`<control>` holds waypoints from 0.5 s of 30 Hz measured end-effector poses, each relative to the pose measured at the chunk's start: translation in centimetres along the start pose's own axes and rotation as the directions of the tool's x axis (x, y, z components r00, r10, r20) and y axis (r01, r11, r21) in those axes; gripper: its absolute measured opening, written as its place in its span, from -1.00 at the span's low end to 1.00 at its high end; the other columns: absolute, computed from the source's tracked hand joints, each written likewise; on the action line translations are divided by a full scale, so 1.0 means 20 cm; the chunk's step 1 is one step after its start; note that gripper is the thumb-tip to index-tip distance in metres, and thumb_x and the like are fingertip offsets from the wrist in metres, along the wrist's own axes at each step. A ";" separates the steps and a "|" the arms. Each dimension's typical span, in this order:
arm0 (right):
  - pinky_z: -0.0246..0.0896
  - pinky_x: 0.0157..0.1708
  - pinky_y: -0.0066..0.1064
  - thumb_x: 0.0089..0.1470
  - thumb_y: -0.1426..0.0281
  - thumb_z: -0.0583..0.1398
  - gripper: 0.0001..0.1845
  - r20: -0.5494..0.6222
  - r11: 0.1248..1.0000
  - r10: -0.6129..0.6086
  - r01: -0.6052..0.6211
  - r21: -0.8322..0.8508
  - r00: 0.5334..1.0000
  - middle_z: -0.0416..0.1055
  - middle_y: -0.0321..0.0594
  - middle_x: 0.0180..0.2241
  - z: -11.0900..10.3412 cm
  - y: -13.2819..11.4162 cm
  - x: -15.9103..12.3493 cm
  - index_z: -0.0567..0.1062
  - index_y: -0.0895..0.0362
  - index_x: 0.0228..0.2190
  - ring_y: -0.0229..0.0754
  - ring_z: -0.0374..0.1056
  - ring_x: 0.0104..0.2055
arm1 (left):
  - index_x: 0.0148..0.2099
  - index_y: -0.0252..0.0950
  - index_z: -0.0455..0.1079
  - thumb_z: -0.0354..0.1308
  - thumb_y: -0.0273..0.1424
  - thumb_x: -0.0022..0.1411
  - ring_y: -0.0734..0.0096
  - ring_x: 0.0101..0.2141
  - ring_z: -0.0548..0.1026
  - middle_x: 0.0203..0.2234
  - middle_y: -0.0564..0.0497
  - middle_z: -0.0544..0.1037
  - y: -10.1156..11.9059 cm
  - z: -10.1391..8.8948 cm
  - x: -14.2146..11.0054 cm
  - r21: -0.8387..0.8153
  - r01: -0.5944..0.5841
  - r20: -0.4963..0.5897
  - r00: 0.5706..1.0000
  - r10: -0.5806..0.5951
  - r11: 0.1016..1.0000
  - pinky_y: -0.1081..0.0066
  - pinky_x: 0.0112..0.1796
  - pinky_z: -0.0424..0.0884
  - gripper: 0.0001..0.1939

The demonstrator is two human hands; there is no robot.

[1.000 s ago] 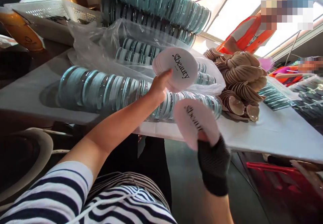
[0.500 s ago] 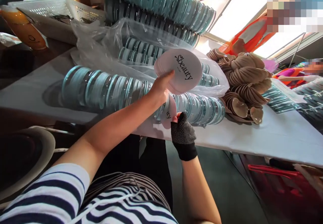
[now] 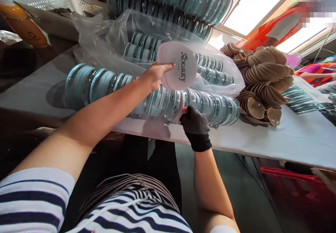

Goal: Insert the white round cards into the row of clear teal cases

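the left hand (image 3: 154,75) clamps a stack of cards (image 3: 179,66) above the row of round cases (image 3: 214,107); the right hand (image 3: 195,122) pinches one card (image 3: 180,111) at the row. that card might bend if pushed in crooked, and a loose left grip might spill the stack.

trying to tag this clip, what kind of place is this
Probably a workshop or packing area: rows of matching clear discs, stacked brown pads and, behind them, someone in an orange vest.
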State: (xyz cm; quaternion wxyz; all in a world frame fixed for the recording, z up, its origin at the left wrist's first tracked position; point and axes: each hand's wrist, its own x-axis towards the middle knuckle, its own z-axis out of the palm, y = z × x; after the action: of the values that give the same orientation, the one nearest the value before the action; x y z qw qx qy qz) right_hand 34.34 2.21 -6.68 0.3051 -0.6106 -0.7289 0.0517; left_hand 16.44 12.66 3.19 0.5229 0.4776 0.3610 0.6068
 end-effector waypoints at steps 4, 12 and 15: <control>-0.17 -0.43 -0.39 0.29 0.33 0.00 -0.71 0.056 0.991 0.052 -0.045 -0.125 0.997 0.54 -0.17 -0.33 0.04 -0.07 0.05 0.49 0.14 -0.24 -0.17 0.43 -0.32 | -0.20 -0.28 0.50 0.35 -0.36 0.05 0.04 0.06 0.49 -0.17 -0.10 0.63 -0.07 0.03 -0.01 0.027 0.086 0.010 0.996 -0.086 0.996 0.03 0.11 0.37 -0.76; -0.08 -0.47 -0.44 0.19 0.41 0.04 -0.77 0.198 0.997 0.081 -0.076 -0.032 0.977 0.51 -0.17 -0.41 0.04 -0.03 0.05 0.48 0.17 -0.38 -0.27 0.36 -0.46 | -0.26 -0.30 0.53 0.35 -0.37 0.05 -0.06 0.03 0.50 -0.27 -0.14 0.64 -0.15 0.19 -0.07 0.085 0.064 0.042 0.997 -0.067 0.994 -0.03 0.13 0.30 -0.82; 0.07 -0.52 -0.49 0.06 0.44 0.05 -0.69 0.378 0.871 0.138 -0.294 0.394 0.915 0.45 -0.25 -0.51 0.08 0.02 0.01 0.45 0.19 -0.16 -0.29 0.31 -0.58 | -0.32 -0.32 0.54 0.34 -0.40 0.05 -0.07 -0.03 0.54 -0.32 -0.17 0.64 -0.20 0.22 -0.07 0.088 0.041 -0.009 0.999 -0.040 0.995 -0.04 0.10 0.31 -0.88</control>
State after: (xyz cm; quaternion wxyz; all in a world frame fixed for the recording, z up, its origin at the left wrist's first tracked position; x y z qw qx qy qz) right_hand 33.76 3.06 -8.06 0.2983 -0.5857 -0.6651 0.3543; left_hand 21.91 11.72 0.35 0.5121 0.4908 0.3988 0.5812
